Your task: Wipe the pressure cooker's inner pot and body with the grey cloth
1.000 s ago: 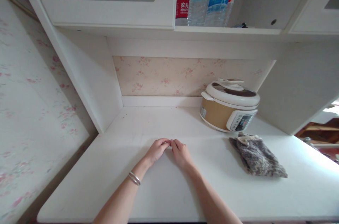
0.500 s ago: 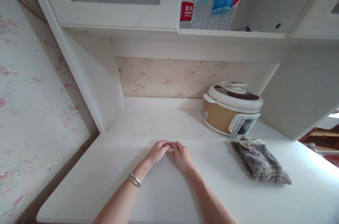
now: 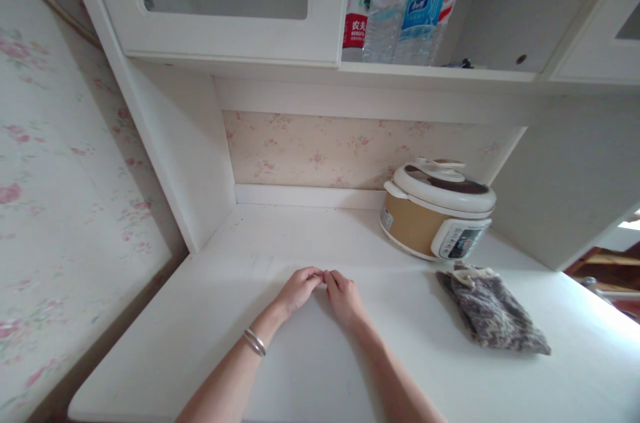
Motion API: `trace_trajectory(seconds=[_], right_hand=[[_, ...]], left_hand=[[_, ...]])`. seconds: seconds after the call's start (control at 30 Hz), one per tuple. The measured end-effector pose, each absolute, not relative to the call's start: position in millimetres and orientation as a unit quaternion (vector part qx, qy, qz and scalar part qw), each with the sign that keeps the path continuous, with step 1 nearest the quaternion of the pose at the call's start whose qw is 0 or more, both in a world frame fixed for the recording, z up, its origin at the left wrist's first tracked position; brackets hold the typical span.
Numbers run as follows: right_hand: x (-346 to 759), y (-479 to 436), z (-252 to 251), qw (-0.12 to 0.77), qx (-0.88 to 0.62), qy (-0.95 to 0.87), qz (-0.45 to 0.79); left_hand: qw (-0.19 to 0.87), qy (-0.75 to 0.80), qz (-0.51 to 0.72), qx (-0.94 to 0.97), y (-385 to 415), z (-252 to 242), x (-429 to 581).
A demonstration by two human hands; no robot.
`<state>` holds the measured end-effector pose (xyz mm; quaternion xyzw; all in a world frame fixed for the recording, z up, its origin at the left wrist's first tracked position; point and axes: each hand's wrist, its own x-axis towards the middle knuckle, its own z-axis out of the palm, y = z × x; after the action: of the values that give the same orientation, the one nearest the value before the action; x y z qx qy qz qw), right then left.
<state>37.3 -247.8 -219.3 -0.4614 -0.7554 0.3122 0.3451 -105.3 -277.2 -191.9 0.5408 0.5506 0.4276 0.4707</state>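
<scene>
My left hand (image 3: 301,289) rests on the white countertop (image 3: 240,263) with its fingers drawn together and curled inward. Against its fingertips lie those of my right hand (image 3: 343,296), whose fingers are bent and closed. Nothing shows in either hand, though the undersides of the fingers are hidden. Two silver bangles (image 3: 255,341) circle my left wrist. To the right of my hands lies a folded, grey-brown fuzzy cloth (image 3: 495,309), apart from them. Behind the cloth stands a gold and white electric cooker (image 3: 435,209) with its lid on.
Overhead is a white cabinet (image 3: 230,36) with a glass-paned door on the left. Its open shelf holds several plastic bottles (image 3: 390,16). White side panels (image 3: 170,143) bound the counter left and right, and floral wallpaper (image 3: 310,149) covers the back.
The head view has tilted up slightly, so more of the bottles shows. My hands keep the same pose with their fingertips touching. The cooker and the cloth have stayed put.
</scene>
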Motion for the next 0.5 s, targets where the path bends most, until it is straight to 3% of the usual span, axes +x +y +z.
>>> trace_trajectory(seconds=[0.5], right_hand=[[36.9, -248.0, -220.4, 0.346, -0.469, -0.755, 0.302]], left_hand=[[0.476, 0.534, 0.439, 0.543, -276.4, -195.5, -105.3]])
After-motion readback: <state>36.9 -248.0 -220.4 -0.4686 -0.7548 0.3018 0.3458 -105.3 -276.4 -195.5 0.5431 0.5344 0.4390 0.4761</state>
